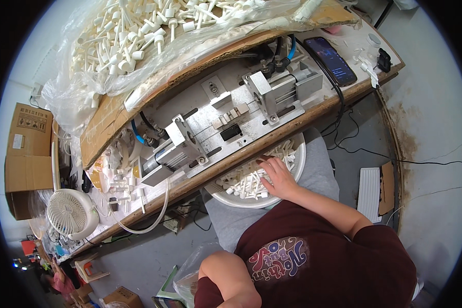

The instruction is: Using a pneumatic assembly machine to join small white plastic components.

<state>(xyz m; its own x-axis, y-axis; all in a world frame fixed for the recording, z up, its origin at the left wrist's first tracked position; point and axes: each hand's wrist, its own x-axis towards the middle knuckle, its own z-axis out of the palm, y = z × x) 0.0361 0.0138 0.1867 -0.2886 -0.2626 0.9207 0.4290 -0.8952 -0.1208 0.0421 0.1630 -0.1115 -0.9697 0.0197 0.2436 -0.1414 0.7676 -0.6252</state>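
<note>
White plastic T-shaped pieces with round, thick heads point(249, 186) lie nearest us, loose in a shallow white round basin point(301, 163) on our lap. Our right hand point(278, 177) is over them, palm down, fingers half-spread and pointing to about 10 o'clock; we cannot tell whether the hidden fingertips pinch a piece. Most visible pieces lie at 9 o'clock from that hand, others at 1, their stems aiming every way, with no shared long axis. Right is the nearer of our hands; the left is out of view, its state unknown. Beyond runs the wood-edged worktop point(241, 160), bearing two facing silver metal cylinder blocks point(274, 92), at 12 and 10 o'clock. Farther, at 10 to 11, spreads a big heap of similar white pieces point(133, 38) above brown cardboard point(108, 126).
</note>
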